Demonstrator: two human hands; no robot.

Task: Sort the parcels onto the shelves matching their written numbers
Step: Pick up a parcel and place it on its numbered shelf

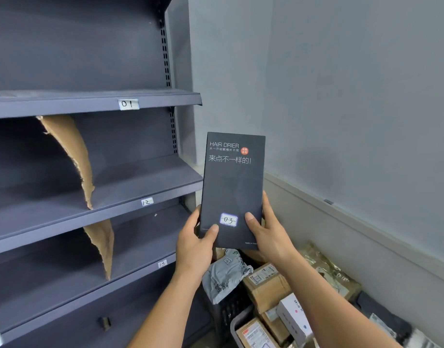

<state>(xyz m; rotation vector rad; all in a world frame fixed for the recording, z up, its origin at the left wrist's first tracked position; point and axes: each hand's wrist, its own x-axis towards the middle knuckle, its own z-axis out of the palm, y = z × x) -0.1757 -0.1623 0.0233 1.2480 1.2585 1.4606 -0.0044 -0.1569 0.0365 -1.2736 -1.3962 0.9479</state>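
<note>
Both hands are closed on the lower end of the hair-drier box (232, 184). The left hand (194, 243) is clamped on its lower left edge, with the thumb laid on the front face and the fingers curled behind. The right hand (266, 232) is clamped on the lower right edge in the same way, its thumb pressed just beside the white sticker (228, 219).

The box is held in the air, to the right of the grey shelf unit (90, 59) and above a heap of parcels. Its long axis is kept nearly upright, the top tipped a little to the right. The end printed "HAIR DRIER" is pointed upward and the printed face is turned to the camera, so the text is read the right way up. "03" is handwritten on the sticker, near the bottom.

On the shelf fronts, tags marked 01 (128, 104), 12 (147, 202) and 13 (162, 263) are seen one below another. An upper cardboard divider (72, 156) is stood on the shelf tagged 12, and a lower cardboard divider (103, 244) on the shelf tagged 13.

Below the box, a grey mailing bag (223, 275), a brown carton (266, 282) and a white carton (293, 317) are piled in and around a dark crate (226, 315).
</note>
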